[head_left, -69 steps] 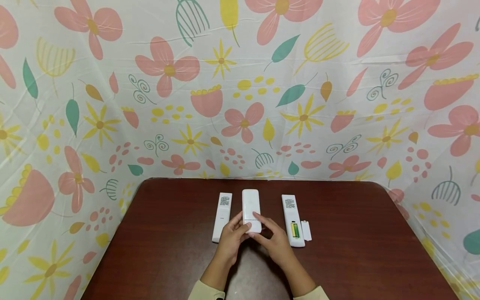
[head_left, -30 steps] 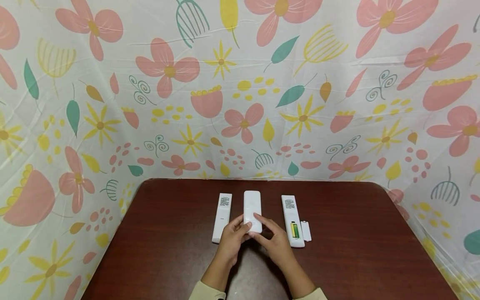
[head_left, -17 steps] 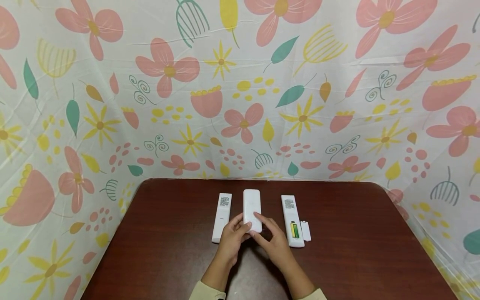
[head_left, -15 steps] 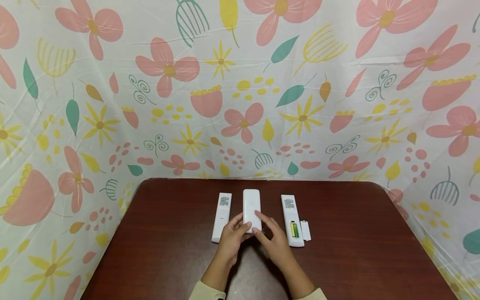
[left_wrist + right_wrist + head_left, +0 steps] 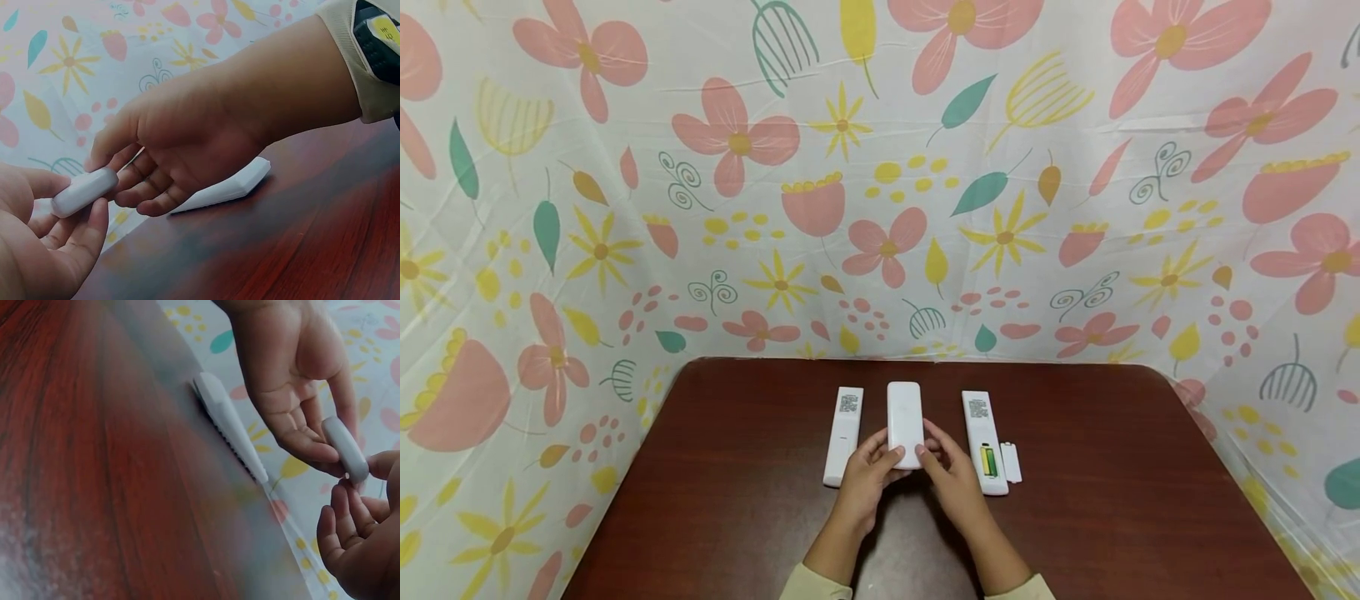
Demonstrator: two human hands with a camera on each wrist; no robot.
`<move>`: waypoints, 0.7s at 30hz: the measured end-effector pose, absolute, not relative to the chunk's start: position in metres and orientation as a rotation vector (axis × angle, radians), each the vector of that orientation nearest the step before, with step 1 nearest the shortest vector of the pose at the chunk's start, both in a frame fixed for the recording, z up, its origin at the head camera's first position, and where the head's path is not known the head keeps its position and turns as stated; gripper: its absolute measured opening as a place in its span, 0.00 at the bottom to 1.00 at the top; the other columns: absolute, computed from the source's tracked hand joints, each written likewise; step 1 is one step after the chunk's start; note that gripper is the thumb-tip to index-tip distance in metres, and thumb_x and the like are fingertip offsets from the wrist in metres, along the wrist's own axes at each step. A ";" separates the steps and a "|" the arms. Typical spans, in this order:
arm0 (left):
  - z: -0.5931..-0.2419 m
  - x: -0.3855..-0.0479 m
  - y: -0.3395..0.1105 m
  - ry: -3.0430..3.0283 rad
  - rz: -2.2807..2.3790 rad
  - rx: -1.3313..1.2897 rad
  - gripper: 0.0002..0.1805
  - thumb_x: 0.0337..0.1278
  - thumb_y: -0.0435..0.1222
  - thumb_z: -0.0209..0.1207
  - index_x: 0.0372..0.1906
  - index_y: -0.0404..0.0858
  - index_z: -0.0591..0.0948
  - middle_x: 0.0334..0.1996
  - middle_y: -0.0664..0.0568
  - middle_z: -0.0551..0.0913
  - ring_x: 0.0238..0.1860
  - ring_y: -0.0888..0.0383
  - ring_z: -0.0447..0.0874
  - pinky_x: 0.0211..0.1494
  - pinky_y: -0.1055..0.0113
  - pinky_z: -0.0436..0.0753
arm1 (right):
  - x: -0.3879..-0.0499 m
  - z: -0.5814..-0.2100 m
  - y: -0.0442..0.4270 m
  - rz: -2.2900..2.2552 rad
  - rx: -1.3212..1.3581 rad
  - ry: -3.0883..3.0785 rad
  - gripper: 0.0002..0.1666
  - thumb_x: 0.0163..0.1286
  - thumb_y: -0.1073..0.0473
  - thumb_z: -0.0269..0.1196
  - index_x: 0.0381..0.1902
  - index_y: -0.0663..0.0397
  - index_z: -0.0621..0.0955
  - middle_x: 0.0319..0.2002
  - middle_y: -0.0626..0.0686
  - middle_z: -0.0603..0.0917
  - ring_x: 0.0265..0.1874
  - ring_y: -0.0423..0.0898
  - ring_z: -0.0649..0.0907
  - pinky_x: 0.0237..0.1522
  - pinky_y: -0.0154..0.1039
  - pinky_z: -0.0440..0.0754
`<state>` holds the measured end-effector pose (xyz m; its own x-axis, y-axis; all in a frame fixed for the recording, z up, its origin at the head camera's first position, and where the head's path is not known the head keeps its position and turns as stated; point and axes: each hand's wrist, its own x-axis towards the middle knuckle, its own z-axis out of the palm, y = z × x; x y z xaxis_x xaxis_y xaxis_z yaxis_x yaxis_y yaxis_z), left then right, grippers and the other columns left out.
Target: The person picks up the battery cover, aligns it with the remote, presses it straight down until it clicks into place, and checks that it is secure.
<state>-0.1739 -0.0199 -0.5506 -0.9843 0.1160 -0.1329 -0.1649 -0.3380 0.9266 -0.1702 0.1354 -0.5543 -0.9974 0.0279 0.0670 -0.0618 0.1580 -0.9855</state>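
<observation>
In the head view a white remote [image 5: 904, 417] is held up between both hands over the middle of the table, its plain side facing the camera. My left hand [image 5: 859, 490] grips its lower left part, thumb on the face. The right hand [image 5: 957, 485] pinches the lower right edge, thumb on the face and fingers at the side and partly hidden behind. From the left wrist view the remote [image 5: 85, 192] appears end-on between the fingertips of both hands. The right wrist view also shows the remote [image 5: 345, 449] held from both sides.
One white remote [image 5: 842, 442] lies left of the hands. Another remote [image 5: 979, 427] lies to the right with its compartment uncovered, showing batteries [image 5: 989, 460]; a detached cover [image 5: 1011, 462] lies beside it. Floral cloth [image 5: 880, 167] hangs behind the dark red-brown table [image 5: 1112, 467].
The right index finger has moved from the remote's face to its right side, and the right thumb has shifted onto the lower right of the face. The left hand keeps its grip.
</observation>
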 end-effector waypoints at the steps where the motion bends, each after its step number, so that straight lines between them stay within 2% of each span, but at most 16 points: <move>1: -0.551 -0.174 -0.020 1.691 2.436 -0.071 0.30 0.66 0.32 0.61 0.70 0.27 0.69 0.49 0.44 0.85 0.40 0.61 0.85 0.45 0.67 0.86 | -0.170 -0.554 0.135 2.019 0.030 -2.328 0.28 0.75 0.55 0.61 0.70 0.50 0.74 0.46 0.59 0.82 0.35 0.41 0.79 0.34 0.34 0.80; 7: -0.552 -0.175 -0.019 1.704 2.425 -0.071 0.31 0.68 0.33 0.58 0.73 0.29 0.66 0.52 0.42 0.84 0.40 0.61 0.85 0.45 0.67 0.86 | -0.172 -0.553 0.135 2.156 0.020 -2.246 0.27 0.75 0.58 0.61 0.70 0.54 0.73 0.48 0.64 0.80 0.37 0.40 0.82 0.42 0.33 0.83; 15: -0.552 -0.173 -0.019 1.713 2.421 -0.098 0.31 0.68 0.31 0.55 0.74 0.32 0.63 0.53 0.40 0.83 0.42 0.61 0.83 0.46 0.66 0.85 | -0.174 -0.557 0.135 2.186 -0.007 -2.216 0.28 0.75 0.59 0.61 0.70 0.57 0.72 0.49 0.65 0.80 0.37 0.38 0.83 0.42 0.33 0.83; 21: -0.551 -0.171 -0.019 1.735 2.415 -0.086 0.31 0.68 0.30 0.55 0.74 0.33 0.63 0.57 0.37 0.80 0.43 0.61 0.83 0.46 0.66 0.85 | -0.173 -0.556 0.134 2.176 -0.020 -2.222 0.28 0.75 0.59 0.61 0.70 0.57 0.72 0.50 0.65 0.80 0.37 0.38 0.83 0.43 0.35 0.83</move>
<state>-0.1711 -0.0188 -0.5513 -0.9844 0.1012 -0.1436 -0.1684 -0.3103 0.9356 -0.1734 0.1343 -0.5562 -0.9994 0.0317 0.0138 -0.0131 0.0212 -0.9997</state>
